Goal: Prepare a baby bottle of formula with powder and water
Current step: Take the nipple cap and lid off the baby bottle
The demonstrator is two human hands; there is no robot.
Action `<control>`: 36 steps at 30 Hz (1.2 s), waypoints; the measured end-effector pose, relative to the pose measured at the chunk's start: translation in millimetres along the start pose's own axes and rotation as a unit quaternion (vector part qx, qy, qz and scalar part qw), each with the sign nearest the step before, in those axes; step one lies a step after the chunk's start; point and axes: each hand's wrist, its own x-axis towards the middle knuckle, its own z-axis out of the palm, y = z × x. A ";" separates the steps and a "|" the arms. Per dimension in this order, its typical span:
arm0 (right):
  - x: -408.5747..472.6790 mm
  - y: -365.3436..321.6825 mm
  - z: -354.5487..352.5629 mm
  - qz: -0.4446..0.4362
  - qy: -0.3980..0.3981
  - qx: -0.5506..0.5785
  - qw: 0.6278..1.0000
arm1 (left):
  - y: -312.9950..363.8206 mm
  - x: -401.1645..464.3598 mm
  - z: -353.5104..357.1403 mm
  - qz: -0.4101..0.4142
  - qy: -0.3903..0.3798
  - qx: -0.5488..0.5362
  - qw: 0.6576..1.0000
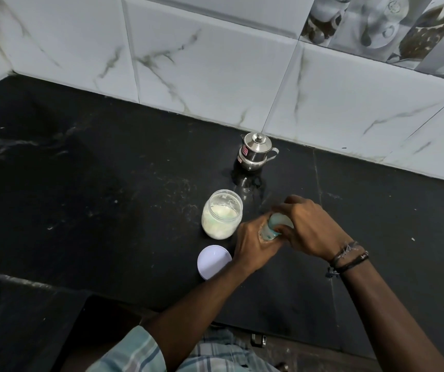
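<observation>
From my seat I see the black stone counter (108, 183) filling most of the view, backed by white marble-look wall tiles (215, 57). On it, near the middle, the open jar of formula powder (222, 217) stands upright, with white powder showing inside. Its white lid (213, 261) lies flat on the counter just in front of the jar, partly covered by my left forearm. Further back, close to the wall, sits a small lidded steel pot (255, 151) with a spout. The baby bottle (273, 227) is just right of the jar, held between both hands: my left hand (253, 244) is wrapped round its lower body, and my right hand (312, 226), threads tied at the wrist, curls its fingers over the bottle's top
</observation>
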 end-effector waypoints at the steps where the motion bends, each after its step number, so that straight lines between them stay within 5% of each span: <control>1: -3.7 -1.0 -1.8 -0.008 0.002 0.003 1.000 | 0.5 0.0 -0.7 0.002 -0.002 -0.004 1.000; 10: -10.8 6.1 -35.3 -0.049 0.124 0.085 0.987 | 1.1 -0.9 -2.0 0.031 -0.003 0.009 0.999; 18: -22.6 40.1 8.5 0.075 0.143 0.218 0.962 | 1.3 0.0 -3.4 0.019 -0.002 -0.004 1.000; 24: -39.1 58.9 46.0 0.167 0.208 0.385 0.883 | -0.6 -1.3 -3.4 0.010 -0.006 0.008 1.000; 28: -43.3 67.0 71.6 0.220 0.249 0.513 0.791 | 0.0 -0.9 -3.7 0.009 -0.006 0.018 1.000; 36: -42.8 69.7 120.4 0.280 0.272 0.424 0.817 | 3.3 -0.3 -4.5 0.022 -0.010 0.024 0.999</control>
